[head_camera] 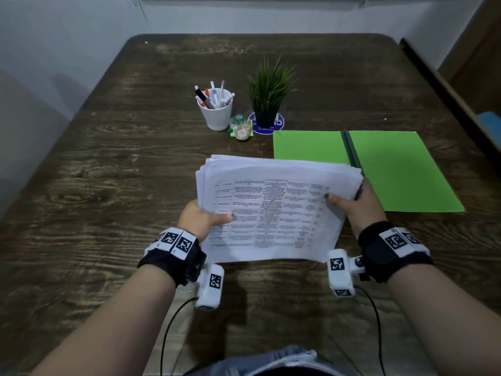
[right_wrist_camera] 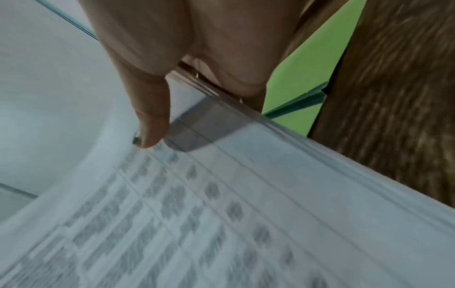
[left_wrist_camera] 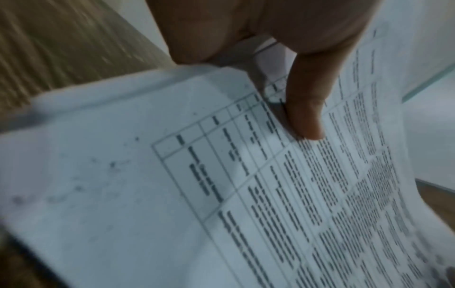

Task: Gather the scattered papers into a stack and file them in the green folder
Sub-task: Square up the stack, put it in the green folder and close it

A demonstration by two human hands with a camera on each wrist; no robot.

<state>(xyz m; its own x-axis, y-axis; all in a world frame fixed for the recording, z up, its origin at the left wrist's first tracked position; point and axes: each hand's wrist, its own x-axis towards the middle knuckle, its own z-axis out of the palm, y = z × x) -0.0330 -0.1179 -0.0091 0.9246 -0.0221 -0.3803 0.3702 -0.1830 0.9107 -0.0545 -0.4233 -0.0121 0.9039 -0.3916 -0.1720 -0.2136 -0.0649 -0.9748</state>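
Note:
A thick stack of printed papers (head_camera: 273, 207) with tables on the top sheet hangs above the table, held from both sides. My left hand (head_camera: 202, 217) grips its left edge, thumb on top. My right hand (head_camera: 352, 199) grips the right edge the same way. In the left wrist view the thumb presses on the paper stack (left_wrist_camera: 221, 185); in the right wrist view the thumb lies on the paper stack (right_wrist_camera: 221, 194), its sheet edges fanned. The green folder (head_camera: 401, 169) lies open and flat on the table to the right, its far-left part hidden behind the stack. The green folder (right_wrist_camera: 307, 78) shows behind my right fingers.
A white cup of pens (head_camera: 216, 109), tape rolls (head_camera: 241, 128) and a small potted plant (head_camera: 267, 99) on a blue disc stand behind the stack. The dark wooden table (head_camera: 108, 172) stretches left; a wooden shelf edge (head_camera: 461, 104) runs along the right side.

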